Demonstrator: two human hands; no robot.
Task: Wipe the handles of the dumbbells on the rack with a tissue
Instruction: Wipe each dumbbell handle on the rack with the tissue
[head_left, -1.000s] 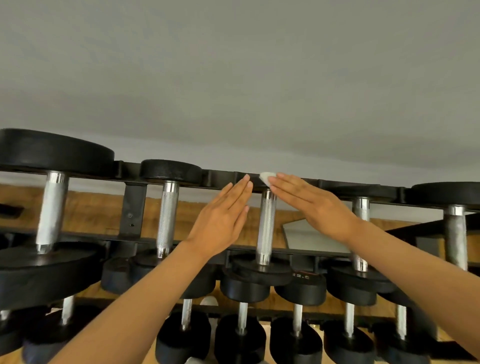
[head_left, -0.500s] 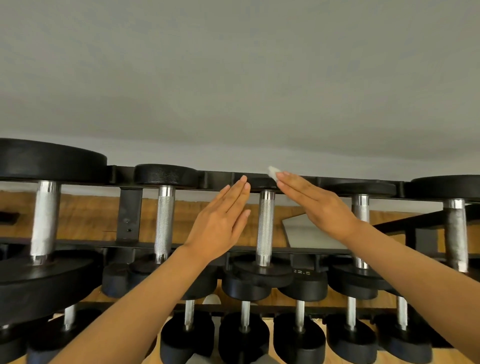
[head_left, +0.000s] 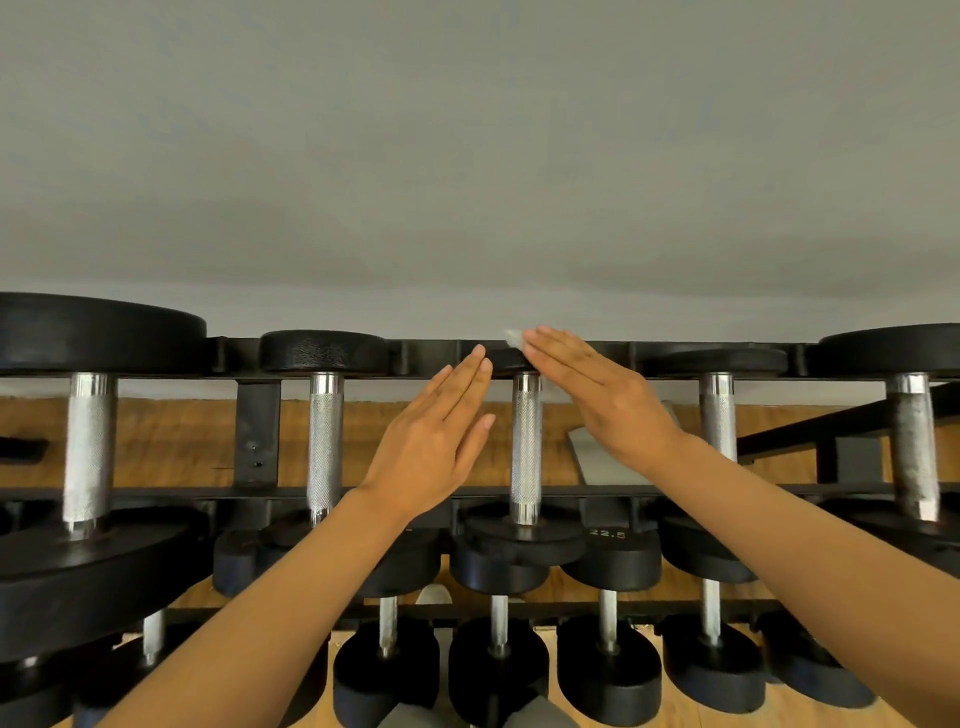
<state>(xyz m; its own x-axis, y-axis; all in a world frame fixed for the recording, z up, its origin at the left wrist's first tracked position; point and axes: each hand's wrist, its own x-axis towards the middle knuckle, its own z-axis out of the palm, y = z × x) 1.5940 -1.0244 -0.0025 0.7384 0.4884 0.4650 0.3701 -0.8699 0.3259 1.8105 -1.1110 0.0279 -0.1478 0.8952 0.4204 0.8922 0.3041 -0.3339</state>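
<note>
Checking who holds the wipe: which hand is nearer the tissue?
Right. The right hand has the tissue at its fingertips; the left hand is lower left, apart.

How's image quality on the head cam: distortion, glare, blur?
Head view: wide-angle bending, the rack rail bows and the left plate looks stretched; soft even light with small glints on the chrome handle; the tissue at the right hand fingertips is slightly blurred; the left hand and knurling are sharp.
</note>
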